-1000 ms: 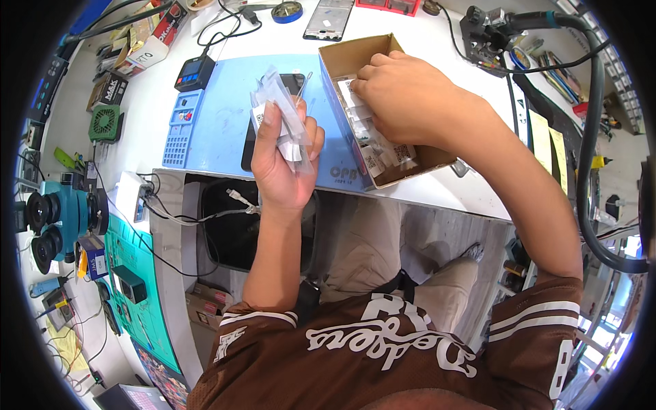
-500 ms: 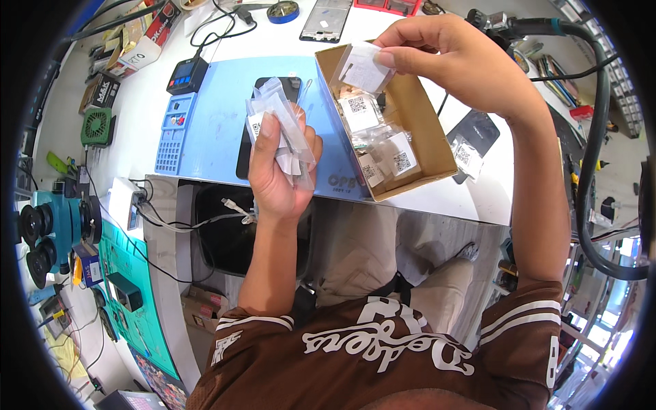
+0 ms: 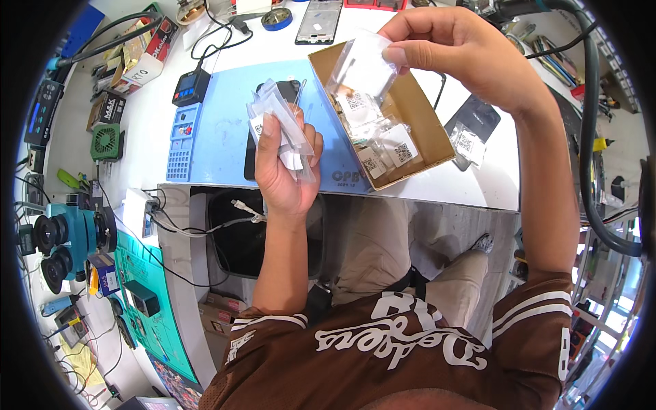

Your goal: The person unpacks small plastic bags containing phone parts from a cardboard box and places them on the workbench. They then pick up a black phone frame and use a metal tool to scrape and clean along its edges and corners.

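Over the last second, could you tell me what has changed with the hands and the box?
The right hand rose out of the cardboard box, lifting one clear bag pinched at its top. The left hand kept its bundle of bags gripped above the blue mat.

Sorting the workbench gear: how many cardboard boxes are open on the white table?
1. The open brown cardboard box sits on the table's right part, under the right hand, holding small clear bags. Others may be hidden.

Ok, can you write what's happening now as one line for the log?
left hand: holds bunch of bags | right hand: pinches clear bag above cardboard box
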